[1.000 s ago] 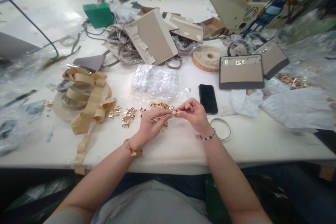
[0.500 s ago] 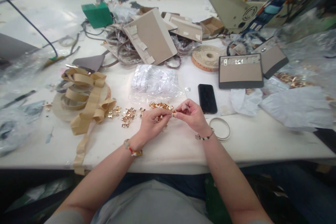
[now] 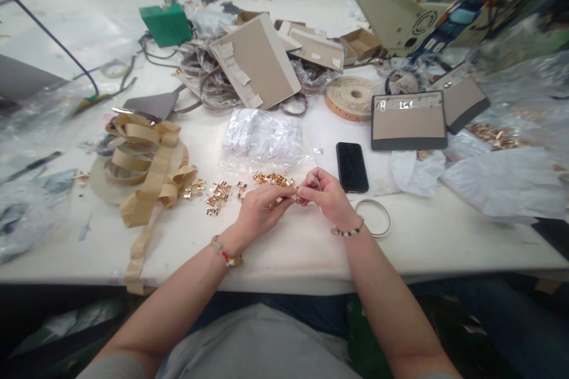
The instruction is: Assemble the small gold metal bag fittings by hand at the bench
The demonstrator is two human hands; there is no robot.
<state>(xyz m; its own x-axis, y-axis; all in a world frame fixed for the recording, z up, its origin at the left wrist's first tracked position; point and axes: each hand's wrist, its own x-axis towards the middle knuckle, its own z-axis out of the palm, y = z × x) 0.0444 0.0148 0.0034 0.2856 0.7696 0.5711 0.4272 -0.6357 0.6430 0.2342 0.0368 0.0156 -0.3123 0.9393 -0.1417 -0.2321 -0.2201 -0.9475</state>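
Observation:
My left hand [image 3: 260, 208] and my right hand [image 3: 323, 195] meet fingertip to fingertip just above the white table [image 3: 293, 249], both pinched on a small gold metal clip [image 3: 294, 192]. Right behind my fingers lies a small heap of gold clips [image 3: 272, 179]. More gold clips [image 3: 216, 196] are scattered to the left of my left hand. A clear bag of white pieces [image 3: 263, 137] rests beyond the heap.
A black phone [image 3: 351, 166] and a metal ring [image 3: 374, 218] lie right of my right hand. Tan strapping coils [image 3: 146, 164] sit at the left. Grey boxes [image 3: 408, 121], a woven tape roll [image 3: 351, 96], cardboard panels [image 3: 258, 63] and plastic sheets [image 3: 502, 180] crowd the back and right.
Both hands have stayed together over the same spot; the fingers have shifted slightly around the gold clip, and my right hand has drawn a little closer to the left.

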